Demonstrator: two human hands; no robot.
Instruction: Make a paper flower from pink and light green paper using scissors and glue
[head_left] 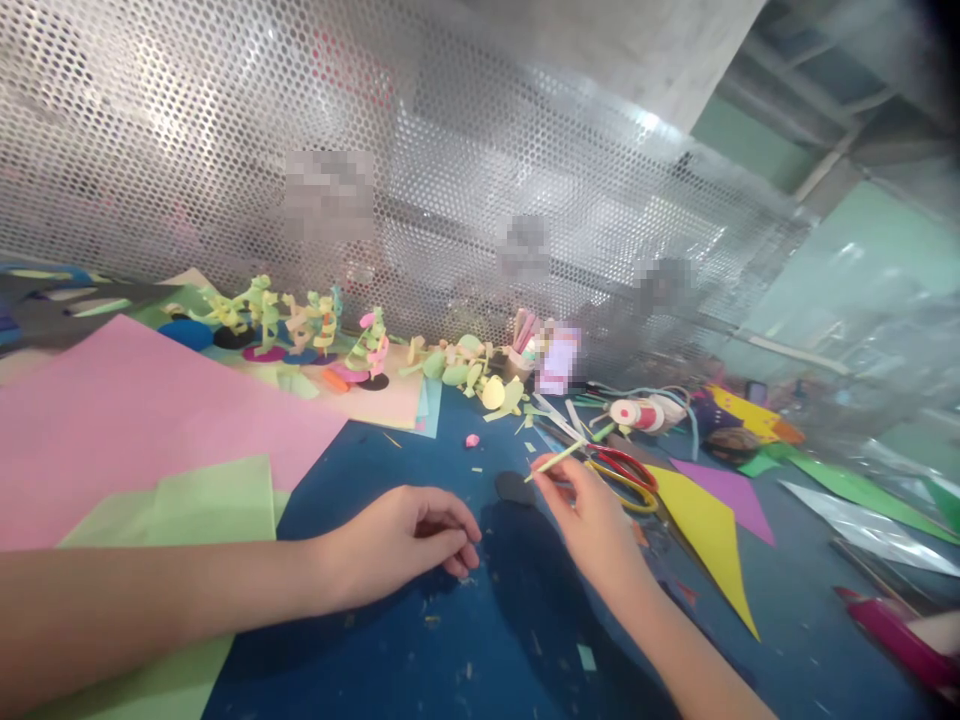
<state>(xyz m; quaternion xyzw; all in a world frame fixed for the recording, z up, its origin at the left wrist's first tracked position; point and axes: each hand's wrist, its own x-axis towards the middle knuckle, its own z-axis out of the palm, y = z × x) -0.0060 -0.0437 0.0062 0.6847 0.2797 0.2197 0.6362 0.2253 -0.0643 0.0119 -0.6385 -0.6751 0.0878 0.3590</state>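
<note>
My right hand (589,515) pinches a thin pale yellow-green paper strip (559,458) between thumb and fingers. The strip slants up to the right. Just left of those fingertips, a dark round disc (514,488) lies flat on the blue table (420,640). My left hand (412,535) rests over the table with its fingers loosely curled and nothing visible in them; a gap shows between thumb and forefinger. Beyond the right hand are scissors with red handles (622,462) and another pair with yellow handles (622,488). A small pink piece (472,440) sits ahead, between the hands.
Pink sheets (150,430) and green sheets (217,500) cover the left side. Small paper figures (262,315) stand along the back by a perforated metal screen (465,180). A white-and-red bottle (646,413), a yellow sheet (705,540) and a magenta tool (900,635) are at right.
</note>
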